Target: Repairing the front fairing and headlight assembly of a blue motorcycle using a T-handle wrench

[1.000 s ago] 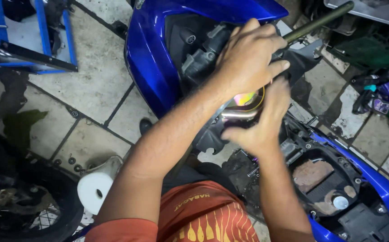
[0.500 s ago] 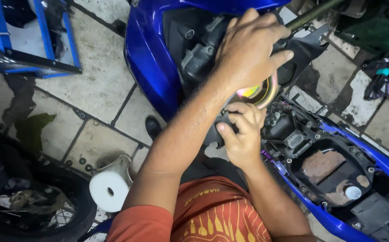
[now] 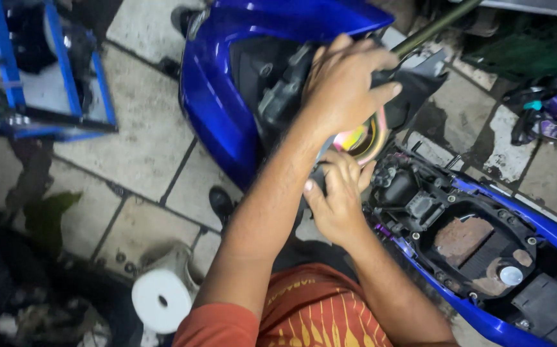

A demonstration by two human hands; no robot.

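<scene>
Both hands at the open mid-section of a blue motorcycle, head view.

Left hand [image 3: 346,87] lies palm-down over the black inner parts under the blue fairing [image 3: 227,96], fingers slightly spread and curled over them; whether they grip anything, cannot tell. Just below its palm sits a round, shiny rainbow-tinted ring [image 3: 363,138], partly hidden. Right hand [image 3: 337,196] is directly beneath the ring, fingers bunched together and bent inward against the dark parts there; what they pinch is hidden. To the right, the open black seat tray [image 3: 477,247] with rusty patches. On the tiled floor [image 3: 143,141]: a white paper roll [image 3: 161,299], a blue metal frame [image 3: 53,71].
</scene>
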